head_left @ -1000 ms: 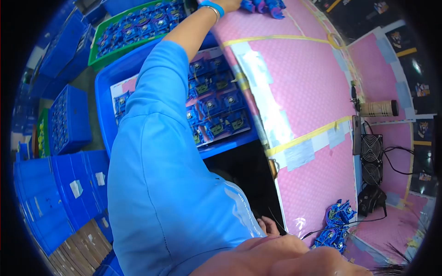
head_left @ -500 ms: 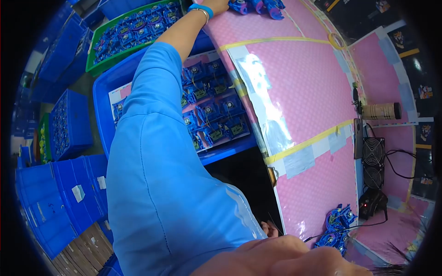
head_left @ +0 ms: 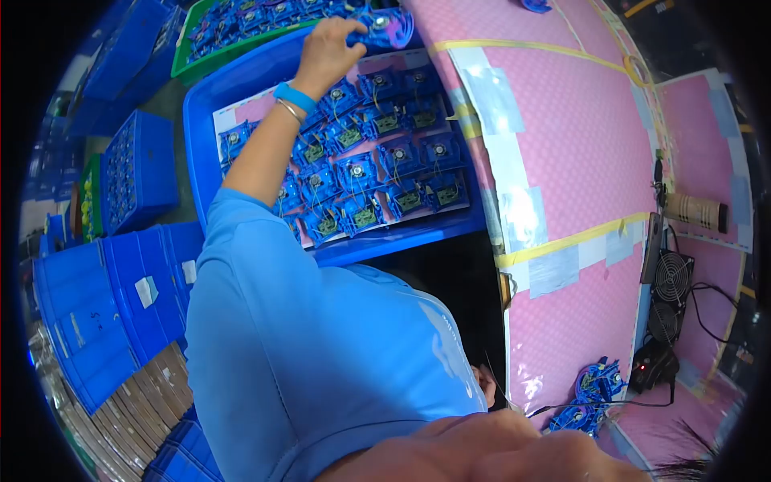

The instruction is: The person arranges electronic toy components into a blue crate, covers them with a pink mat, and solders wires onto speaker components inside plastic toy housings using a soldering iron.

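My left hand point(head_left: 329, 55) is closed on the edge of a blue plastic housing point(head_left: 381, 30) with a round silver part and purple trim. It is held over the far end of a large blue bin point(head_left: 345, 255). Rows of similar blue housings point(head_left: 356, 171), with wires and green boards, lie inside on a pink-and-white sheet. My right hand point(head_left: 486, 386) shows only a few curled fingers beside my shirt, at the table edge. A thin wire-like line passes close to them; what they hold is hidden.
A pink padded table point(head_left: 570, 145) with yellow tape runs along the right. On it are blue housings point(head_left: 590, 394), a fan unit point(head_left: 671, 277), a black device point(head_left: 654, 365) with a cable, and a tan cylinder point(head_left: 697, 210). A green crate point(head_left: 189, 68) and blue crates point(head_left: 112, 281) stand left.
My left hand has moved from the far end of the table to over the bin, carrying a blue housing. The view has shifted, showing more of the bin. My right hand stays near the table edge.
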{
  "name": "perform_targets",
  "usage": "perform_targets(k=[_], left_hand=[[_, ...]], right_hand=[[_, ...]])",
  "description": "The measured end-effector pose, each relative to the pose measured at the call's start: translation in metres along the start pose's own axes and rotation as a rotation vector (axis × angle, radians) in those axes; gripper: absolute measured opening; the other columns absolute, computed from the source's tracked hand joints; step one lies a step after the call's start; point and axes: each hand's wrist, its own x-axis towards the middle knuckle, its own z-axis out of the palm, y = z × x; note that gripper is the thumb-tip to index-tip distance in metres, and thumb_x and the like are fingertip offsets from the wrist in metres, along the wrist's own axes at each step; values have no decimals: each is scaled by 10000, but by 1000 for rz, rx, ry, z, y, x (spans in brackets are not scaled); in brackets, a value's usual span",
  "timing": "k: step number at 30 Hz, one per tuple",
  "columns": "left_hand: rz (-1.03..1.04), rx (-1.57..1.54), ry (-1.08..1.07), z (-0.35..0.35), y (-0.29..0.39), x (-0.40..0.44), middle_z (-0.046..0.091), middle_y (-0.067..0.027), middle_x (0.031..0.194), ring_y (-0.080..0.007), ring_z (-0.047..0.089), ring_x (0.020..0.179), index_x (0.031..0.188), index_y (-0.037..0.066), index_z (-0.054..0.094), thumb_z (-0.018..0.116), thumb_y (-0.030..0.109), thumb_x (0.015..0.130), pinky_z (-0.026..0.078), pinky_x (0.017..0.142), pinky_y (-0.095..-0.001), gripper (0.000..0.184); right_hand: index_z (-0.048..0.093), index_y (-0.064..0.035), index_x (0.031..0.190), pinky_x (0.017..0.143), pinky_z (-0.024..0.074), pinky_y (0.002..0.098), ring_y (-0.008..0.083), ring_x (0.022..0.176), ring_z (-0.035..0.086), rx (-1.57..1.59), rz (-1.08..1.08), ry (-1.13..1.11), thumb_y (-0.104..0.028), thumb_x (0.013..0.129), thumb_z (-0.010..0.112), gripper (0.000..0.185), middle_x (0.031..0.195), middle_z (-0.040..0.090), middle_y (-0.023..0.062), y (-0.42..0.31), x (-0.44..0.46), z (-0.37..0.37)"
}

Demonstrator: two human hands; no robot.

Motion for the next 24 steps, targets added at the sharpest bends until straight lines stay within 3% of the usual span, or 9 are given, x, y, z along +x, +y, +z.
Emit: perform_targets(k=[2,9,11,13,14,16,19,22,24], left_hand=[[-53,71,-105,13,0,-23,710,-85,992,-302,655,985,974,148,740,732,180,730,546,862,-417,246],[-142,103,-281,122,-3,-24,667,-192,975,-386,630,1018,997,118,736,710,211,809,525,894,-494,210],[-97,-18,-259,122,2,-18,672,-223,982,-412,651,978,952,75,725,698,239,837,544,848,-504,203],[-143,48,-503,118,6,-9,693,-228,932,-420,680,876,905,59,715,673,217,830,565,763,-508,180],[-35,198,-410,111,11,-5,708,-212,869,-418,692,807,890,61,713,652,185,815,568,702,-510,157],[-78,237,-342,76,42,22,708,-187,869,-395,695,837,947,83,706,637,210,853,558,702,-508,173],[27,-116,262,48,68,61,656,-90,695,-370,658,670,846,103,685,673,170,781,551,646,-481,94],[-120,-341,128,55,76,117,657,-157,909,-341,641,973,995,76,694,708,132,719,522,872,-440,283],[342,-142,324,95,63,153,646,-166,1057,-349,609,1071,1121,97,661,682,98,771,515,925,-428,351]], right_hand=[[541,38,1238,752,544,229,117,835,678,-7,-48,-37,0,968,627,286,977,717,167,-3,6,-3],[558,37,1220,759,548,234,130,837,688,-88,-2,9,11,959,637,274,976,724,173,-27,10,9],[563,35,1224,746,550,233,130,826,690,-106,100,57,1,957,645,281,977,729,173,-23,7,10],[579,36,1210,727,552,233,130,802,692,-30,89,102,-9,955,654,270,974,733,173,-24,3,15],[587,38,1200,719,553,234,130,794,691,-96,113,110,-20,954,659,262,969,735,173,-37,4,19],[601,40,1189,708,556,242,130,783,691,-116,133,116,-46,953,672,261,965,737,168,-32,4,21],[630,38,1158,691,557,245,124,765,690,-100,194,218,-69,942,692,249,935,743,154,-14,-2,25],[668,39,1095,672,557,242,120,748,691,-315,137,229,-64,921,705,206,881,748,136,25,-15,13],[675,37,1075,661,554,239,119,732,689,-320,91,266,-63,915,707,191,860,747,134,-5,-3,27]])
